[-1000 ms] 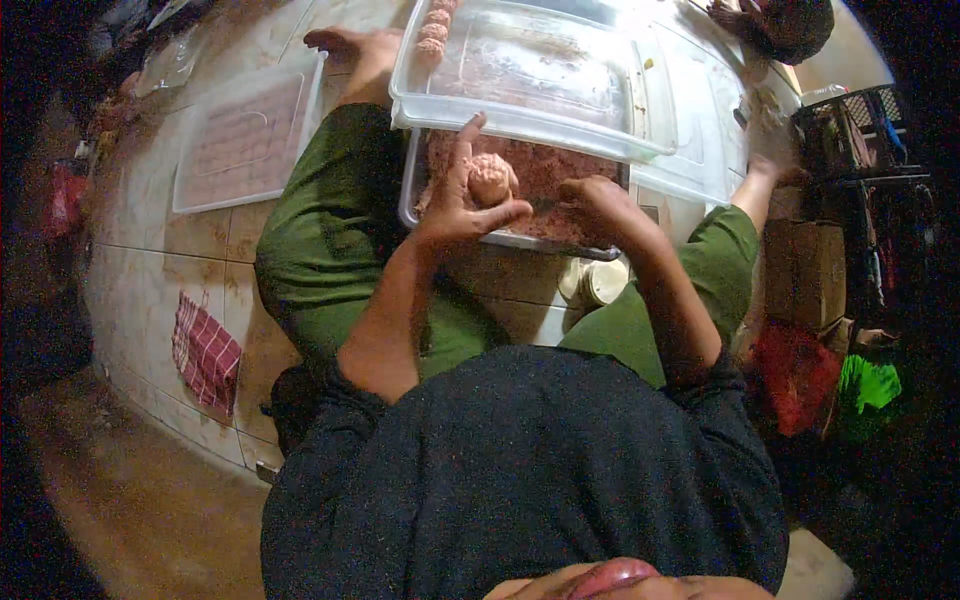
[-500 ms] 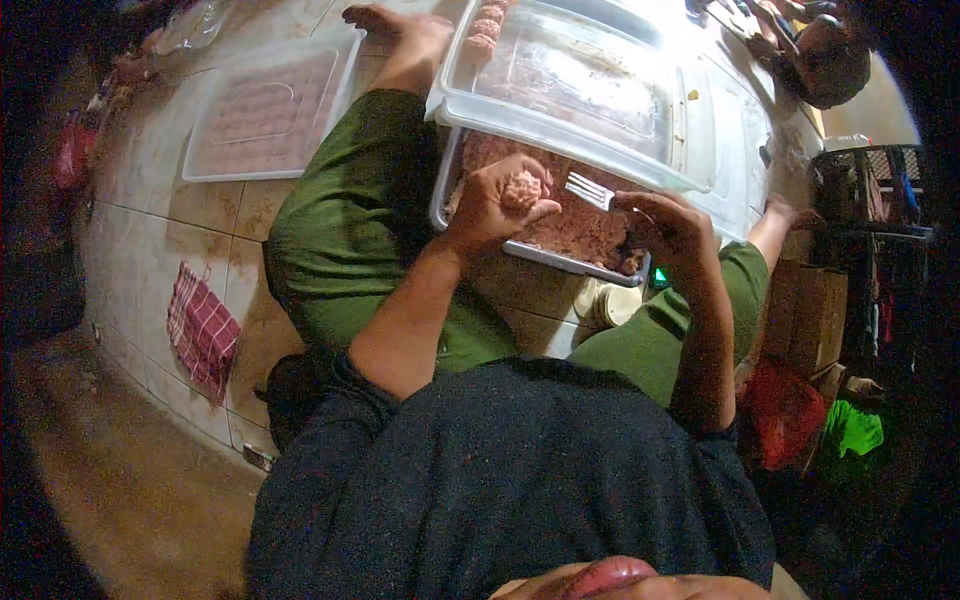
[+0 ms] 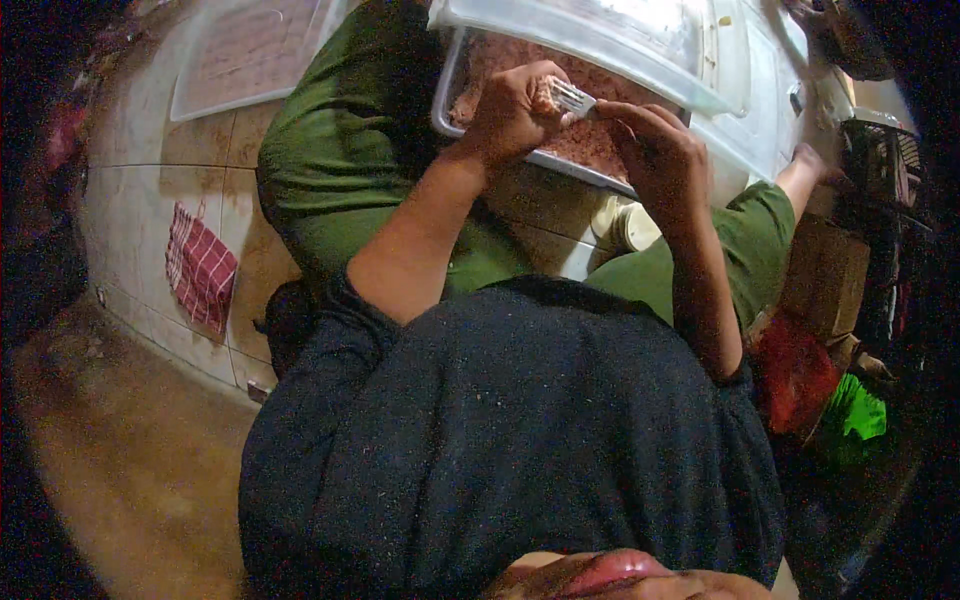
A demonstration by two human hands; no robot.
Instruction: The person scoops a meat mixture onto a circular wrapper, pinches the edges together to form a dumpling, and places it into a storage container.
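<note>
In my left hand (image 3: 510,108) is a small lump of pinkish-brown crumbly mixture (image 3: 543,98), with the fingers curled round it. My right hand (image 3: 665,145) pinches a fork (image 3: 574,98), whose tines lie against the lump. Below both hands stands a plastic tub (image 3: 443,104) with a layer of brown crumbly mixture (image 3: 590,143) in it. The right hand partly covers the tub's right end.
A clear plastic container (image 3: 600,45) overlaps the tub's far side. Left of my leg lies a clear tray (image 3: 185,95) with rows of pinkish pieces. A checked red cloth (image 3: 203,268) is on the tiles. A round cream-coloured container (image 3: 632,228) sits near my right leg.
The fork has come left and now meets the lump in my left hand. The left hand has turned. The whole view has shifted, so the tub appears higher.
</note>
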